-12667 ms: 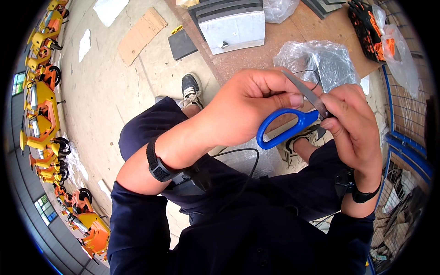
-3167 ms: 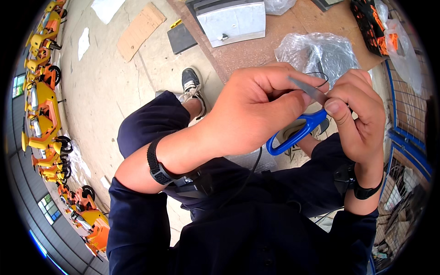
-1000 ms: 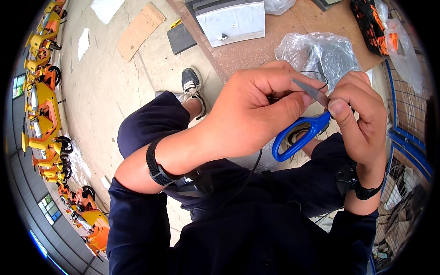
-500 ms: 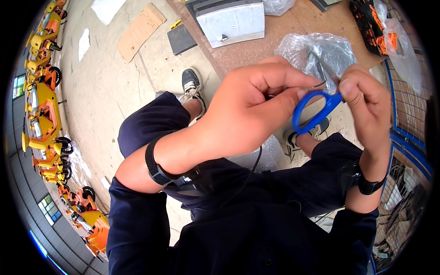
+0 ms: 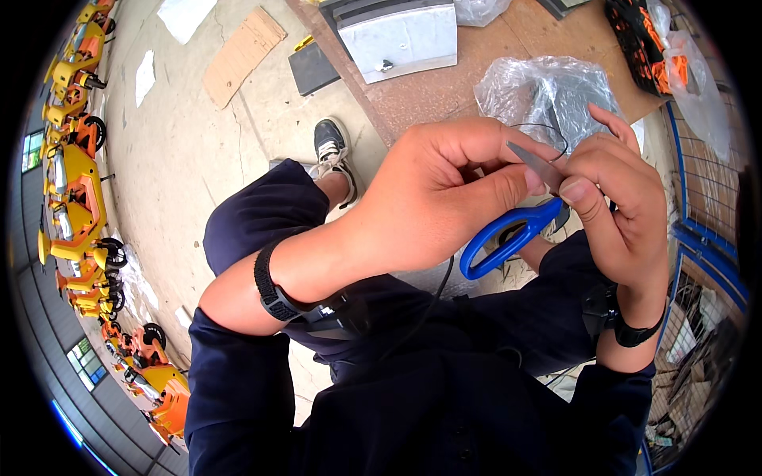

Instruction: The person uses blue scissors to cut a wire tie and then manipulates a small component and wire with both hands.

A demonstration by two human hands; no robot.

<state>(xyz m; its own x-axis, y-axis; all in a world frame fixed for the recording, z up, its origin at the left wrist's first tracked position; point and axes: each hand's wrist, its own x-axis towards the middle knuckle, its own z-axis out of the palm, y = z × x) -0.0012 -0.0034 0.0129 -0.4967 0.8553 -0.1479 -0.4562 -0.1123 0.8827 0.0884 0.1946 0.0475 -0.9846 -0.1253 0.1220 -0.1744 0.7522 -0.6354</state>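
My left hand [image 5: 440, 190] is closed, thumb and forefinger together, on a thin black wire [image 5: 549, 129] that loops up beyond the fingertips. My right hand [image 5: 615, 206] grips scissors [image 5: 500, 246] with a blue handle, its thumb on the metal near the pivot and one finger raised. The blade [image 5: 533, 165] lies against my left thumb and forefinger, pointing up and leftward. Whether it touches the wire cannot be made out.
A brown board [image 5: 524, 40] holds a silver metal panel [image 5: 405, 44] and plastic-wrapped dark pieces [image 5: 579, 103]. Cardboard [image 5: 242, 55] lies on the floor. Yellow-orange scooters [image 5: 79, 198] line the left; a blue mesh cage [image 5: 706, 262] stands right.
Since half a second ago my right hand has moved down and turned, bringing the blade back down to my left fingertips and the blue handle lower. The surroundings look the same.
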